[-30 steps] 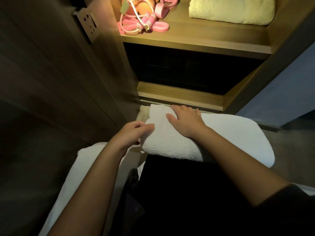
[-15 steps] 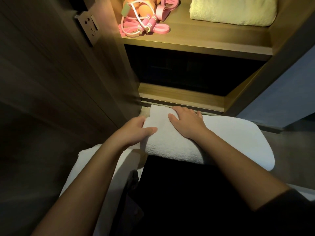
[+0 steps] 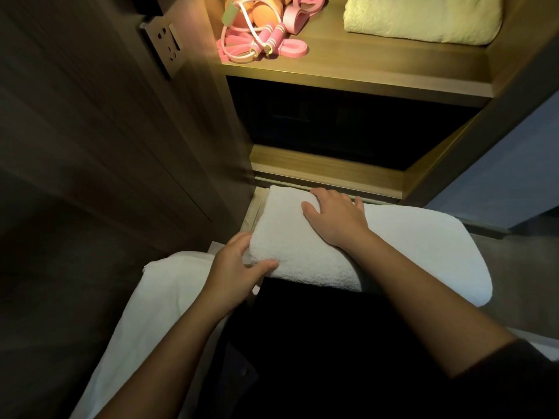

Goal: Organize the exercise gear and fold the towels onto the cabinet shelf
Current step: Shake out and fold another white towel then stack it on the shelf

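Wood, warmly lit, makes up the cabinet (image 3: 348,179) in front of me, its upper shelf (image 3: 378,68) bright and the space under it dark. Across my lap, just short of the cabinet's lower rail, lies the white towel (image 3: 408,246), folded into a thick pad with rounded ends. A second white cloth (image 3: 157,297) trails off my left knee. On the shelf to the right sits a folded cream towel (image 3: 423,19); to the left of it, well apart, is a heap of pink exercise gear (image 3: 266,37), a skipping rope tangled with flat bands. My right hand (image 3: 335,219) lies flat on the white towel's far left part, fingers spread and pressing. My left hand (image 3: 239,267) grips the towel's near left corner, thumb on top. A wall socket (image 3: 166,43) is on the panel at left.
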`<state>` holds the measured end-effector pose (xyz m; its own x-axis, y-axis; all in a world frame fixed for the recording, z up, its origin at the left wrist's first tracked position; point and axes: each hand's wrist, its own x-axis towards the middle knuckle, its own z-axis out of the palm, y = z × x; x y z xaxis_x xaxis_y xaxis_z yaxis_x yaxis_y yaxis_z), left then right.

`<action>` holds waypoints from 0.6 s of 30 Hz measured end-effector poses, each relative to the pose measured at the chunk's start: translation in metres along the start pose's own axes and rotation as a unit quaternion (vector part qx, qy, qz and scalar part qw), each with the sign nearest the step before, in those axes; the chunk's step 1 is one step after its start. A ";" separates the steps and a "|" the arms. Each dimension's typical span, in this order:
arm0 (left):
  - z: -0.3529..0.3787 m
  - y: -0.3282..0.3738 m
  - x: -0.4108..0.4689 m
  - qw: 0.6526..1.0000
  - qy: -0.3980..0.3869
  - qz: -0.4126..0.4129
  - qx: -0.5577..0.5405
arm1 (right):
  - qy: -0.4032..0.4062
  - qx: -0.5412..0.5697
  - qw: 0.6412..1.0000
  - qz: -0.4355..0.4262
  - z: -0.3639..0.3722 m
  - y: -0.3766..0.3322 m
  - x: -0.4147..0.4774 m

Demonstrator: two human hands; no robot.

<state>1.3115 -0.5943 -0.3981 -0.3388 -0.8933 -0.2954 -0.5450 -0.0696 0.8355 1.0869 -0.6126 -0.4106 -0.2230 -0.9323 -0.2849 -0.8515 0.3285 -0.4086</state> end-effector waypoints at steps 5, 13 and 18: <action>-0.001 -0.006 0.003 0.998 -0.035 -0.014 -0.058 | 0.003 0.001 1.000 0.003 0.000 -0.001 -0.001; -0.004 0.028 0.039 0.973 -0.085 -0.208 -0.052 | 0.006 0.003 1.000 0.008 0.001 0.002 -0.001; 0.000 0.043 0.045 0.980 -0.079 -0.183 -0.027 | 0.018 0.017 1.000 0.012 0.002 0.003 -0.001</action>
<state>1.2728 -0.6378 -0.3755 -0.2445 -0.7244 -0.6446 -0.6130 -0.3995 0.6816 1.0853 -0.6107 -0.4139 -0.2607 -0.9288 -0.2634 -0.8292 0.3551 -0.4316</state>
